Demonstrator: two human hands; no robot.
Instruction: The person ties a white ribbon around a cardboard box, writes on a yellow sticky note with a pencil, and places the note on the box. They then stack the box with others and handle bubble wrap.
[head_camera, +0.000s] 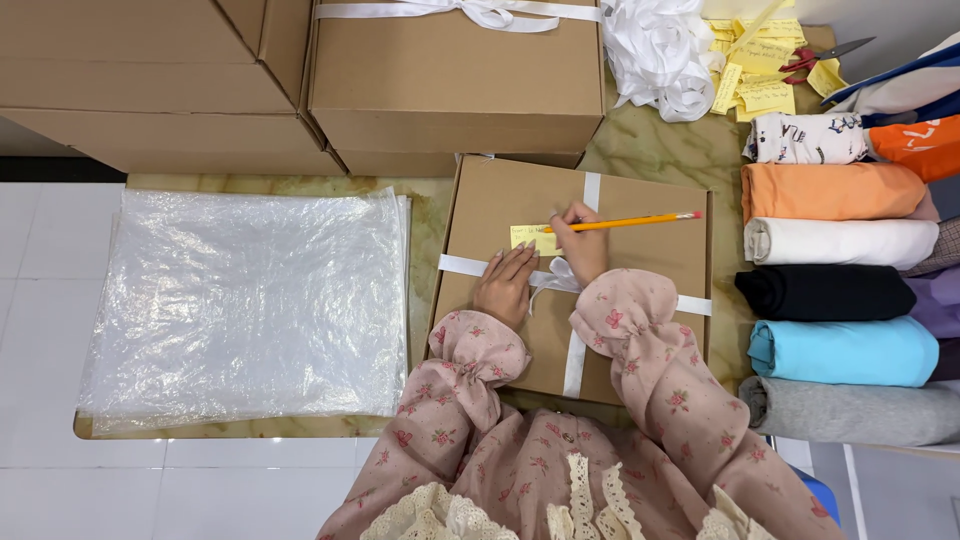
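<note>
I take the flat cardboard box (640, 215) tied with a white ribbon (577, 345) as my landmark; it lies on the marble tabletop (650, 150), right in front of the person.

My right hand (580, 240) rests on the lid of that box, just right of a yellow sticky note (533, 238) stuck near the lid's middle. Its grip is pressed together around a yellow pencil (632, 221), fingers curled and pinching the shaft low down. The pencil lies nearly flat, its pink eraser end pointing to the box's right edge, its tip hidden by the fingers at the note's right edge.

My left hand (505, 285) lies palm down on the lid, just below the note. Its grip is spread flat, fingers straight and close together, holding nothing; the fingertips touch the note's lower edge and the palm covers the ribbon's crosswise band. The ribbon's bow (557, 275) sits between the two hands.

Left of the box, a stack of clear plastic sheets (250, 300) covers the tabletop. Behind the box stand larger cardboard cartons (450, 90), one of them ribboned too. Right of the box runs a column of rolled garments (835, 245) in orange, white, black, blue and grey. Behind the box's far right corner lie a heap of white ribbon (660, 50), more yellow notes (760, 60) and red-handled scissors (825, 55).
</note>
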